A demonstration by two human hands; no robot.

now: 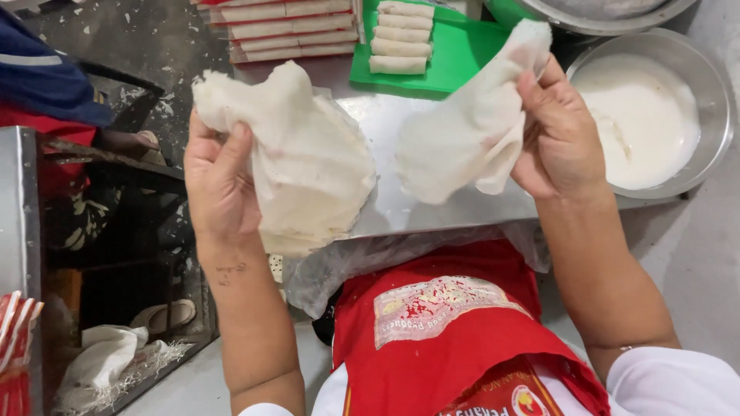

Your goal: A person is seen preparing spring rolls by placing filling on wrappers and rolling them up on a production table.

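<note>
Wrappers: the left hand (pixel 220 181) holds a limp stack (pixel 308 166) above the counter (pixel 432 208), fingers curled around its edge, while the right hand (pixel 559 131) pinches one peeled sheet (pixel 470 127). Rolls (pixel 401 38) lie on a green board (pixel 462 54); a bowl (pixel 713 115) of white paste stands right.

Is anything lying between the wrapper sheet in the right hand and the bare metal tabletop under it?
Nothing visible does. The right hand holds a single wrapper sheet in the air above bare metal tabletop. The left hand holds the wrapper stack off to the side, clear of that spot.
</note>
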